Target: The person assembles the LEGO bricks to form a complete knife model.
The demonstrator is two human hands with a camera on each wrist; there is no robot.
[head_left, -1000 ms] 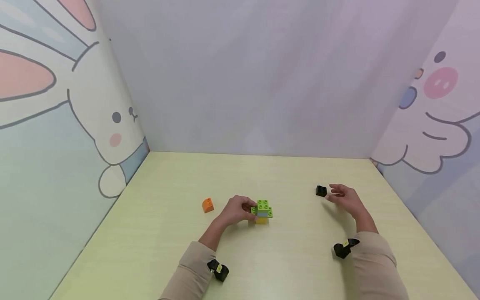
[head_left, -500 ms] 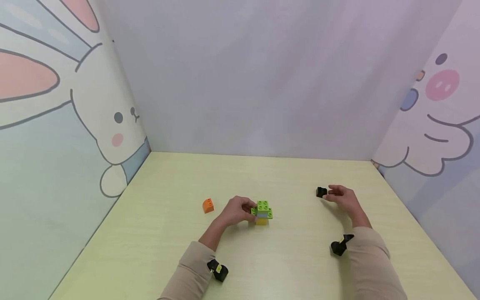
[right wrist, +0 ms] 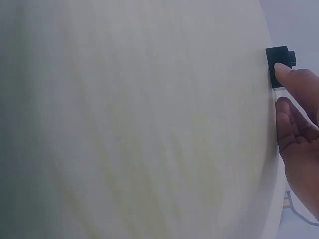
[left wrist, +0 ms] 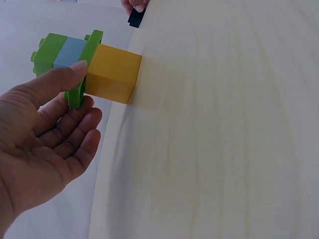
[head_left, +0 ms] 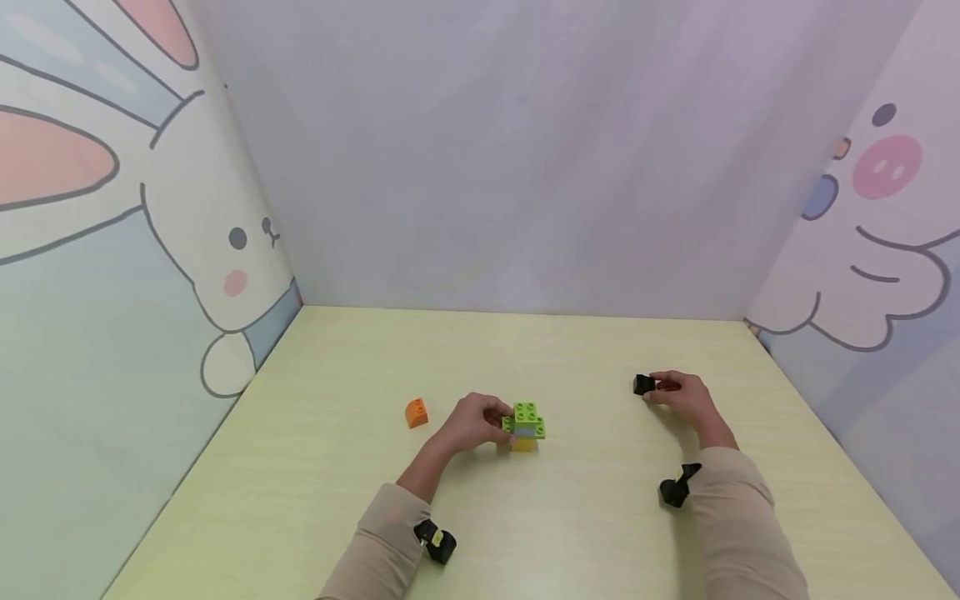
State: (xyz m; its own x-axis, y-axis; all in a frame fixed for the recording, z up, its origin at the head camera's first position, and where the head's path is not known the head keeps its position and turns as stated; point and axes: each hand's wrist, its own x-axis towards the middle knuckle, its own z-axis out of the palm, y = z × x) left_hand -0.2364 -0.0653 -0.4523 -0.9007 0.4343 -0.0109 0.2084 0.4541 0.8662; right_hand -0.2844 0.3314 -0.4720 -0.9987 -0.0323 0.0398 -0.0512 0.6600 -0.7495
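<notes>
A small stack of toy bricks [head_left: 524, 429] stands on the table, yellow at the bottom, then a wide green plate, a light blue brick and a green brick on top. My left hand [head_left: 472, 421] holds it from the left; the left wrist view has the thumb against the green plate [left wrist: 92, 47] and fingers at its other side. Farther right, my right hand [head_left: 684, 397] pinches a black brick [head_left: 642, 384] by its right end. In the right wrist view the thumb lies over the black brick [right wrist: 275, 55], and the index fingertip is hidden behind it.
An orange brick [head_left: 416, 412] with a curved side lies left of my left hand. The pale wooden table [head_left: 555, 533] ends at a grey back wall [head_left: 510, 167]. Walls with a rabbit and a pig drawing flank it.
My right hand has moved slightly left, from beside the black brick to a pinch on it. My left hand and the stack have stayed in place.
</notes>
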